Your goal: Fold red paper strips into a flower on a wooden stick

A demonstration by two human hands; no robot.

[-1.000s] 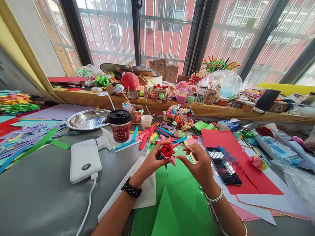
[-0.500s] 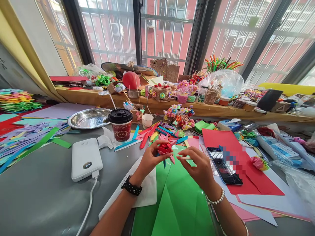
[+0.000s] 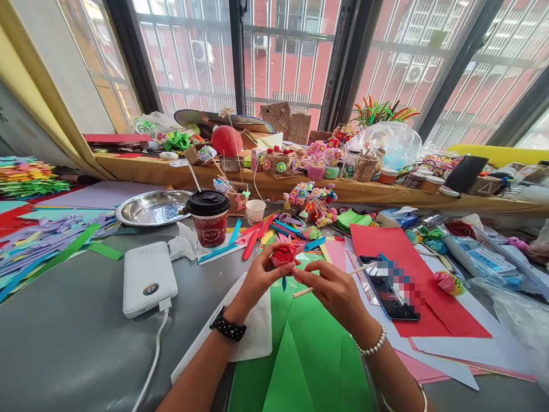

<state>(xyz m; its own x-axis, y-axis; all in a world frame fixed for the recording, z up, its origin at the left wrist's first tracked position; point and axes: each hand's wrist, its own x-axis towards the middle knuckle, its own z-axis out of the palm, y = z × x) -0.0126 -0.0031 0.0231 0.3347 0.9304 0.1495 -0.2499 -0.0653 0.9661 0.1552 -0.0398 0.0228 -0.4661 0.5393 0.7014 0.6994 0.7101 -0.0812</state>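
Note:
My left hand (image 3: 256,279), with a black dotted watch band at its wrist, grips a red paper flower (image 3: 282,255) between thumb and fingers. A blue paper strip (image 3: 284,283) hangs below the flower. My right hand (image 3: 332,286) holds a thin pale stick (image 3: 303,293) across its fingers, the stick's other end showing beyond the knuckles. Its thumb and index fingertips meet at the flower's lower right edge, touching the left fingertips. Below both hands lies a large green paper sheet (image 3: 317,355).
A lidded cup (image 3: 209,220), a white power bank (image 3: 150,277) with cable and a metal plate (image 3: 150,207) stand left. A phone (image 3: 388,289) lies on red paper (image 3: 454,309) at right. Paper strips (image 3: 257,234) lie behind the hands.
My right hand has moved left to the flower, and its fingertips now touch there. The stick has turned in its fingers, showing on both sides of the hand. The view has shifted slightly.

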